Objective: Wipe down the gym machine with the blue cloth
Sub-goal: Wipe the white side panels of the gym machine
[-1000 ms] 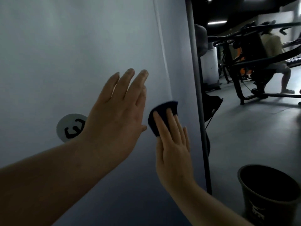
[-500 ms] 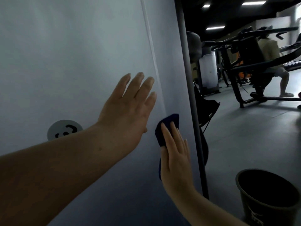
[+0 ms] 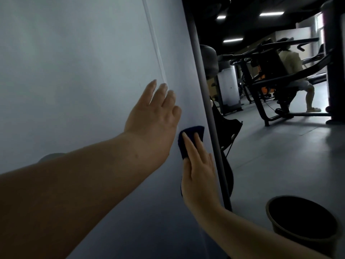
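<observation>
Pale grey panel (image 3: 74, 71) of the gym machine fills the left side, with a dark bucket (image 3: 302, 221) on the floor at lower right. The left hand (image 3: 155, 116) lies flat on the panel, fingers straight. Just beside it, the right hand (image 3: 199, 174) presses the blue cloth (image 3: 190, 135) against the panel with straight fingers.

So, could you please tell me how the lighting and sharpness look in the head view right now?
Head view: dim, lit by ceiling strip lights; the white panel fades darker downwards; the left hand looks soft; the blue cloth reads near black; the bucket interior is black; straight edges bow from the wide lens.
</observation>
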Available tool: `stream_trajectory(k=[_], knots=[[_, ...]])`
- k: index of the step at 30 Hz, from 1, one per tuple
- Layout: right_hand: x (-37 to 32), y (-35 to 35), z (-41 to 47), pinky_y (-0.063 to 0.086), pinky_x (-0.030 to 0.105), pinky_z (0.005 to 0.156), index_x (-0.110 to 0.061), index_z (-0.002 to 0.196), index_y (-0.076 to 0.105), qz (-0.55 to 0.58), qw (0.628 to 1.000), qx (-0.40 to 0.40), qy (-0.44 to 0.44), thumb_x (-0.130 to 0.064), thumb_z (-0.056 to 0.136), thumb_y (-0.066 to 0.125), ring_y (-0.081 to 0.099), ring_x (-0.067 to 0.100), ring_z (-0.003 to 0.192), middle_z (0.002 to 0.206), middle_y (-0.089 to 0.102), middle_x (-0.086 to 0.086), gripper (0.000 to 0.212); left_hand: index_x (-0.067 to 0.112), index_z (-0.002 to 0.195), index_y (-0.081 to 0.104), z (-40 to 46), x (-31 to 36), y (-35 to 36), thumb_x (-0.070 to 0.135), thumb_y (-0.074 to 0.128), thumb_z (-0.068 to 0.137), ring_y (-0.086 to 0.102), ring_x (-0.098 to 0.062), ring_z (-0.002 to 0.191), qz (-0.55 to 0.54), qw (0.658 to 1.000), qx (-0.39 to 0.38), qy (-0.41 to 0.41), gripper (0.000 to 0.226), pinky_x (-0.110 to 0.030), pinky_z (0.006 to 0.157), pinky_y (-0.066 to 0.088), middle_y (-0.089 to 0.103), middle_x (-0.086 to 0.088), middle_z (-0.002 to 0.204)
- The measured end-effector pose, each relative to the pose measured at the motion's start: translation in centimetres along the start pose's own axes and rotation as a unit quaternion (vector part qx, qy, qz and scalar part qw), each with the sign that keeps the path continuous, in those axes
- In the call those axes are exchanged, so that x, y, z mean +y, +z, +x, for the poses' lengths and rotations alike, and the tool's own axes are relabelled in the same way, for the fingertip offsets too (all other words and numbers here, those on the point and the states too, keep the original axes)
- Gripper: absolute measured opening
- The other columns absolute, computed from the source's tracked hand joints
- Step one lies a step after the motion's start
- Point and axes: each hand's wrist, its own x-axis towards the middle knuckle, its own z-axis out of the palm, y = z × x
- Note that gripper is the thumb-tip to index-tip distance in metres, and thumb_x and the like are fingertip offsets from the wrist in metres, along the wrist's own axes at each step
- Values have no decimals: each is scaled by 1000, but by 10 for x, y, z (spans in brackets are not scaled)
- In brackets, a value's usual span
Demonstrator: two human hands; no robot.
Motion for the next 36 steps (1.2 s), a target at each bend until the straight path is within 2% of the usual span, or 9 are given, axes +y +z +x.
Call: stream_trajectory(k=[2,5,7,11,18,25,30,33,36], knots=[[-6,-9,32,2,37,124,-48,151,18,-8,1000,10,-10,-20,105,32,2,2,149,160,4,-22,55,2,148,8,3,1,-4,55,45,94,0,-40,148,17,1000,4,3,85,-51,118,-5,4,-22,158],[-18,-23,74,10,42,123,-44,152,20,19,999,26,-9,-18,105,34,8,5,149,163,11,-14,56,3,145,19,7,-1,-12,62,42,93,18,-37,143,36,999,19,5,83,-49,119,1,24,-17,151],[-18,-20,65,13,43,122,-47,151,18,25,999,23,-14,-20,105,34,5,5,149,162,9,-16,56,6,142,27,9,-2,-14,57,38,97,24,-34,139,22,999,39,0,70,-49,119,3,31,-13,144],[-6,-10,16,15,41,122,-61,141,10,28,999,-18,-21,-21,106,34,0,4,149,156,-1,-28,58,11,149,23,10,1,-9,43,41,100,17,-34,141,-5,999,46,-16,61,-49,119,2,24,-13,147],[-14,-35,114,20,51,119,-43,152,23,60,998,13,-1,-13,102,36,21,16,147,162,17,-9,60,4,151,13,12,11,-10,38,34,102,14,-41,143,35,999,32,-15,64,-51,118,-2,20,-21,150],[5,-21,76,21,50,119,-47,151,19,67,998,12,-12,-17,103,35,16,12,149,163,12,-13,59,3,153,5,4,16,-7,37,24,104,4,-48,144,68,997,20,-3,63,-55,117,-4,6,-29,155],[-4,-51,140,38,36,105,-36,153,24,105,994,-24,14,-12,103,35,40,22,134,158,27,-1,57,8,152,8,3,18,-4,35,30,103,-1,-46,145,26,999,28,-29,61,-54,117,-8,2,-28,155],[13,-30,98,25,31,116,-37,153,23,96,995,-3,1,-15,104,35,26,15,144,162,19,-8,55,9,153,-2,-5,24,5,30,24,104,-11,-41,147,-2,1000,29,-10,60,-54,116,-12,-8,-22,158],[38,-8,26,12,4,107,-41,154,20,86,996,14,25,-19,105,36,11,-4,143,162,11,-17,56,9,153,-11,-13,33,17,28,12,102,-18,-41,146,-3,1000,22,7,59,-56,114,-16,-17,-23,158]])
